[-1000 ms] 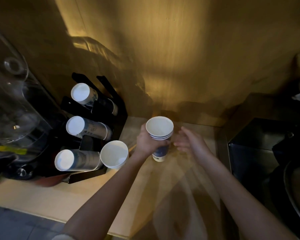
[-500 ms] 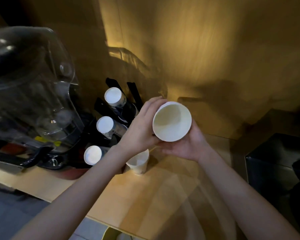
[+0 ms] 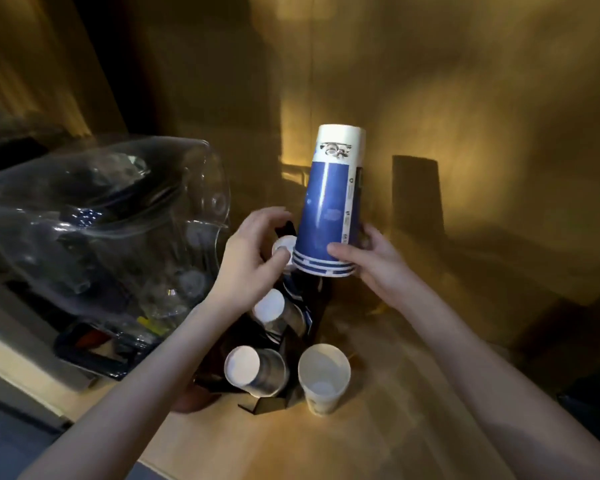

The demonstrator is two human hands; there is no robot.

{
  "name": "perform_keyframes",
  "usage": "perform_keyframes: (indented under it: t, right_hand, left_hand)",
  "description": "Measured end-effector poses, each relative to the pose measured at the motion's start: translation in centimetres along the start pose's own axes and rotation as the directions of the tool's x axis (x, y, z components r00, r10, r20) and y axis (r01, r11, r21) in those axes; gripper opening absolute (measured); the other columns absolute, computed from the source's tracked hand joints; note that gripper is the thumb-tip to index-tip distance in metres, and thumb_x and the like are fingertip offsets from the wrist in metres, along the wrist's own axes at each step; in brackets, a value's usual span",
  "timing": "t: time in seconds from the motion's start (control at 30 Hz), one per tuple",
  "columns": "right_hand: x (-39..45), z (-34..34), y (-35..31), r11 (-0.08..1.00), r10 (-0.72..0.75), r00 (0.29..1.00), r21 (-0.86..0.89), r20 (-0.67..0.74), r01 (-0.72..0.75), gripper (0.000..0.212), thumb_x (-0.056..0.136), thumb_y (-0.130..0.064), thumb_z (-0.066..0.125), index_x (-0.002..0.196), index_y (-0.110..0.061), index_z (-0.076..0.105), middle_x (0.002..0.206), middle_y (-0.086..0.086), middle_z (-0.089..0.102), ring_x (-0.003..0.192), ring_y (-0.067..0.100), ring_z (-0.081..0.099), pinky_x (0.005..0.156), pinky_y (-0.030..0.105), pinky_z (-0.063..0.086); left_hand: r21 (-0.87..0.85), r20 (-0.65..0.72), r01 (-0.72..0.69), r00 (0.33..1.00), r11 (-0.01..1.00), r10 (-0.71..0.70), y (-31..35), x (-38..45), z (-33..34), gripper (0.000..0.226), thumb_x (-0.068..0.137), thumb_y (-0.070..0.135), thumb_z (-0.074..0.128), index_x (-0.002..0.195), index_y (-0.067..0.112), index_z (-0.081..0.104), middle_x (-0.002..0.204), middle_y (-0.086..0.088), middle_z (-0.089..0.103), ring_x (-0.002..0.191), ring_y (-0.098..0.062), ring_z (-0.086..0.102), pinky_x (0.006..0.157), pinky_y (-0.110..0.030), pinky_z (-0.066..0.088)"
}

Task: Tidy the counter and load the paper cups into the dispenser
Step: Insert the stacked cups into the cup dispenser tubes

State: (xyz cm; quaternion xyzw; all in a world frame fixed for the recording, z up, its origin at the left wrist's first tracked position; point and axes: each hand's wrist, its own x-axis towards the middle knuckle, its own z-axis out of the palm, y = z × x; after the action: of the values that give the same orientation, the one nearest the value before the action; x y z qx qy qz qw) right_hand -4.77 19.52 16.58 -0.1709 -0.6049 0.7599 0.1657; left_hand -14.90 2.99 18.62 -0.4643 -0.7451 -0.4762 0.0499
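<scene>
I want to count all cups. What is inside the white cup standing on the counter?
The white cup looks empty; only its pale bottom shows. No second cup appears nested inside, though the dim light hides fine detail.

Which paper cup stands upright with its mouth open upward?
The single white paper cup on the wooden counter, right of the black dispenser. The others are in the dispenser or held inverted.

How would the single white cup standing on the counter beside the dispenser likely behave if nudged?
The white cup looks like empty thin paper, so probably very light and easily crushed. Standing upright on its narrower base, it would likely tip, then roll in a curve.
</scene>
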Motion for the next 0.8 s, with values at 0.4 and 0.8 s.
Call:
perform_keyframes:
  t: [0.4, 0.8]
  right_hand:
    - [5.5, 4.6, 3.3, 0.876, -0.246, 0.969, -0.423, 0.021, 0.231, 0.094, 0.058, -0.015, 0.084, 0.135, -0.021, 0.029, 0.127, -0.004, 0.047, 0.117, 0.01, 0.046, 0.101, 0.032, 0.041]
    - [7.3, 2.7, 7.3, 0.767, -0.253, 0.967, -0.614, -0.026, 0.184, 0.069, 0.067, -0.013, 0.079, 0.127, -0.009, 0.044, 0.125, 0.009, 0.051, 0.119, 0.021, 0.048, 0.091, 0.025, 0.038]
  left_hand:
    - [0.034, -0.165, 0.081, 0.983, 0.996, -0.075, -0.1, 5.3, -2.7, 0.08, 0.068, 0.035, 0.077, 0.133, 0.017, 0.035, 0.127, 0.001, 0.054, 0.114, -0.01, 0.05, 0.095, -0.026, 0.045]
    - [0.133, -0.038, 0.18, 0.984, 0.975, -0.176, -4.3, 3.7, 1.2, 0.073, 0.063, 0.027, 0.08, 0.123, 0.016, 0.04, 0.118, 0.003, 0.054, 0.105, -0.01, 0.047, 0.083, -0.015, 0.032]
